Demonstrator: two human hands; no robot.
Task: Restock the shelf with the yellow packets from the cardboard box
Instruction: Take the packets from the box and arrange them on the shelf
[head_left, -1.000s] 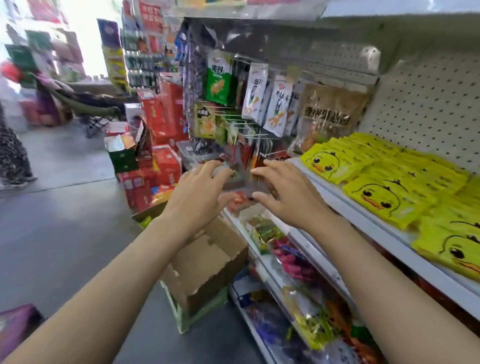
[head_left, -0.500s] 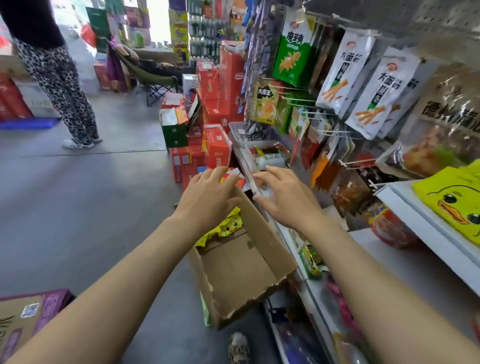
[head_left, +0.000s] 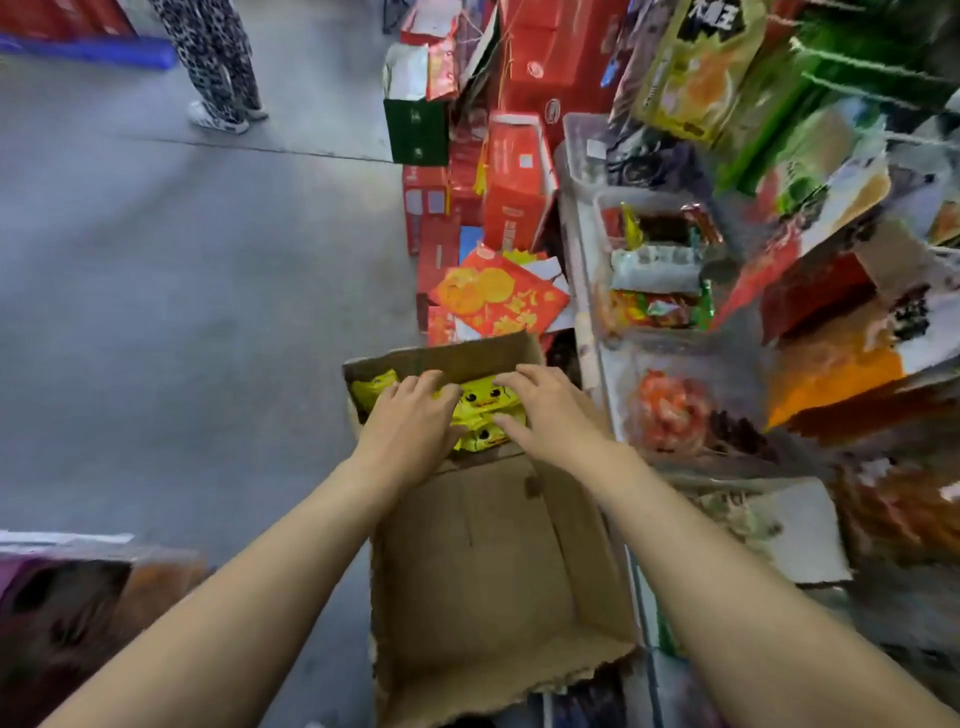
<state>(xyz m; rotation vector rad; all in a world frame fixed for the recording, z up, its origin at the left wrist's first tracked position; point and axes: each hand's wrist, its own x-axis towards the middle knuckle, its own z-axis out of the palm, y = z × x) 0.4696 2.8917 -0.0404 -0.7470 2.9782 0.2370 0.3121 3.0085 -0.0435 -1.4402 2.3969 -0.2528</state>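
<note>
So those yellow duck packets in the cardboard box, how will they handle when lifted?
The yellow packets look like thin glossy film pouches, so probably floppy and a bit slippery. They lie crumpled in a loose heap at the far end of the cardboard box, so likely light. The left hand and right hand could probably scoop several together.

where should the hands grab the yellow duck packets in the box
By the stack's two outer edges, coming straight down from above. The yellow packets lie flat at the far end of the open-topped cardboard box, with the left hand and right hand already flanking them.
</note>
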